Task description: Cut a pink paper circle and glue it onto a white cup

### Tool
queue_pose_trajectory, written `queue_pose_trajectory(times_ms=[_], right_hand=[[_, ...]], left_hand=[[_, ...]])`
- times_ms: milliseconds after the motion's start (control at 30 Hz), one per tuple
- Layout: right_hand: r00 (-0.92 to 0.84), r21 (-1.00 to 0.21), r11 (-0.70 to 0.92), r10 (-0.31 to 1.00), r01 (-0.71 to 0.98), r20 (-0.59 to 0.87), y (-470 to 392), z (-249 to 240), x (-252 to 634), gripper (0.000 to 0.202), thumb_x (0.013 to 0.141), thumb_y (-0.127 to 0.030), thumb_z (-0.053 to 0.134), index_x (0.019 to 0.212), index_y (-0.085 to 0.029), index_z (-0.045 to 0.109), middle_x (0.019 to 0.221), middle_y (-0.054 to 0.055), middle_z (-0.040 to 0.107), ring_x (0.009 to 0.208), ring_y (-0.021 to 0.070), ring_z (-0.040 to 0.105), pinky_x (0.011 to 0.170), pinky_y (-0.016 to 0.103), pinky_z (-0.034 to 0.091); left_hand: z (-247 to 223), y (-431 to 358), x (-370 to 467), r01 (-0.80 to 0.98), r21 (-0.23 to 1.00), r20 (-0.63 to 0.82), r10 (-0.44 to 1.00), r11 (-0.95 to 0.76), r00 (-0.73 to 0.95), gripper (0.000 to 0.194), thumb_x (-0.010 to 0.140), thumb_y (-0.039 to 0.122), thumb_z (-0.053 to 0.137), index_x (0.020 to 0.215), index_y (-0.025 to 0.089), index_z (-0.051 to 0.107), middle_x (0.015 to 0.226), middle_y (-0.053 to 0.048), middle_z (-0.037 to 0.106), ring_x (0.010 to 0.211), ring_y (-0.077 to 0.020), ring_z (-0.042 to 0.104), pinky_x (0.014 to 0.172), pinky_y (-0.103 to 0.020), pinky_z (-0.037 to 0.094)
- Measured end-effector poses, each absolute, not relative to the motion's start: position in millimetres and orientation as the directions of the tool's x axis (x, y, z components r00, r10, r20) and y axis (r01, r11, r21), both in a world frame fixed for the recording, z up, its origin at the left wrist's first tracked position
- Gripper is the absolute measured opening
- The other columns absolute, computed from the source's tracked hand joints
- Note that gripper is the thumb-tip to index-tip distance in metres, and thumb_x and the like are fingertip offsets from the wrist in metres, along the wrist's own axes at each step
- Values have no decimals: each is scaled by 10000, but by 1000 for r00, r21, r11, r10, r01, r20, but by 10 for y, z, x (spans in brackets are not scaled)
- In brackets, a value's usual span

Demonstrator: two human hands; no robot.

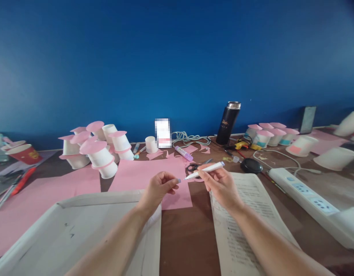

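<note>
A white marker (207, 170) with a bluish end is held in my right hand (221, 186), its bare tip pointing left. My left hand (160, 188) pinches a small blue-violet cap (178, 180), which is a short gap away from the marker's tip. Both hands are raised over the table between a white tray-like box (107, 222) on the left and a printed sheet (251, 214) on the right. Pink paper (130, 172) lies beyond and beneath my left hand. Black-handled scissors (192, 167) rest just behind the marker, partly hidden.
Stacked white cups with pink discs (103, 153) stand at the left back, more cups (263, 138) at the right back. A black bottle (228, 122), a lit phone (163, 133), a purple glue stick (183, 153) and a power strip (306, 199) surround the work area.
</note>
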State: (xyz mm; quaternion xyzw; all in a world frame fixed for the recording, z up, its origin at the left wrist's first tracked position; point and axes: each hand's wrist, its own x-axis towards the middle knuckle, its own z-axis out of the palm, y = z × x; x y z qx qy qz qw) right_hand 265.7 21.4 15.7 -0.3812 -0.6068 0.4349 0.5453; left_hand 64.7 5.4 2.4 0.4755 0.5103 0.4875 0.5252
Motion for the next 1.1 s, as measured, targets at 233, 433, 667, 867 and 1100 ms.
queue_pose_trajectory(times_ms=[233, 433, 667, 867, 1100], right_hand=[[-136, -943, 332, 934, -5, 329, 207, 154, 2647, 232, 802, -398, 632, 898, -189, 604, 649, -23, 557, 445, 64, 427, 394, 210, 342], [-155, -942, 336, 931, 9, 331, 202, 149, 2636, 225, 804, -385, 641, 903, -186, 605, 676, -19, 575, 445, 62, 435, 393, 209, 337], [-216, -948, 317, 928, 32, 304, 171, 152, 2605, 213, 798, -351, 660, 935, -190, 636, 674, -20, 598, 453, 71, 492, 408, 209, 388], [-244, -949, 313, 922, 21, 299, 158, 120, 2591, 192, 796, -332, 665, 941, -206, 652, 863, 18, 661, 448, 63, 522, 416, 218, 410], [-256, -969, 240, 942, 60, 217, 210, 73, 2592, 199, 768, -343, 692, 896, -193, 665, 572, -42, 539, 479, 76, 454, 450, 211, 339]], left_hand=[[18, 39, 651, -146, 985, -82, 995, 89, 53, 254, 694, 344, 725, 789, 150, 593, 712, -4, 631, 667, -99, 591, 653, -237, 483], [27, 14, 673, -165, 981, -88, 992, 102, 93, 264, 691, 348, 731, 799, 150, 595, 731, -3, 631, 675, -100, 598, 674, -247, 494], [17, 3, 695, -158, 983, -70, 989, 90, 132, 295, 682, 349, 742, 843, 145, 603, 781, -21, 656, 730, -123, 630, 738, -280, 509], [-5, -13, 706, 58, 998, -12, 992, 5, 124, 249, 724, 348, 695, 858, 147, 630, 775, -33, 671, 721, -148, 625, 692, -286, 503], [73, -107, 670, 471, 836, 283, 956, -283, 72, 117, 815, 288, 596, 863, 219, 678, 825, 16, 694, 751, -126, 608, 693, -226, 436]])
